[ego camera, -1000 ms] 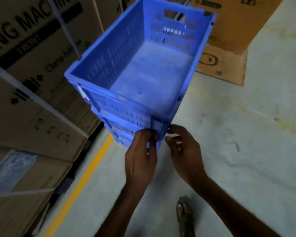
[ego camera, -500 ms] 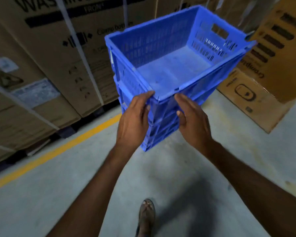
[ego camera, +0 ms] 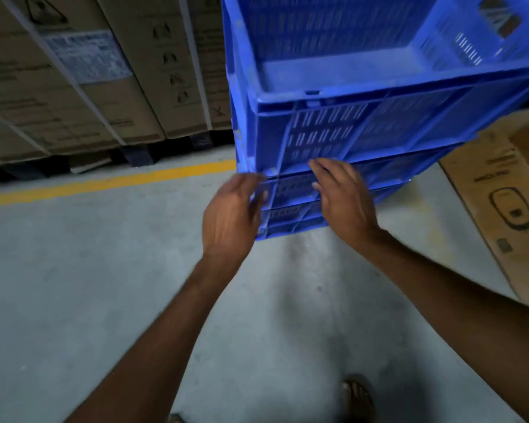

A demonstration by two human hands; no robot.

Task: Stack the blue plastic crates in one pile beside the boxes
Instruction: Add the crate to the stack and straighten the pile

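A pile of blue plastic crates (ego camera: 364, 129) stands on the concrete floor, nested one in another, the top crate open and empty. My left hand (ego camera: 231, 213) is at the pile's near left corner, fingers spread and blurred, beside the lower crates. My right hand (ego camera: 345, 199) lies with flat, open fingers against the near wall of the lower crates. Neither hand grips anything. The pile's bottom edge shows just beneath my hands.
Tall strapped cardboard boxes (ego camera: 110, 71) on pallets line the back left, behind a yellow floor line (ego camera: 104, 183). A brown cardboard box (ego camera: 507, 206) lies at the right of the pile. My sandalled foot (ego camera: 359, 398) is on the grey floor below.
My hands have slid from the top crate's rim down to the lower crates. The view has swung, so the pile now fills the upper right.
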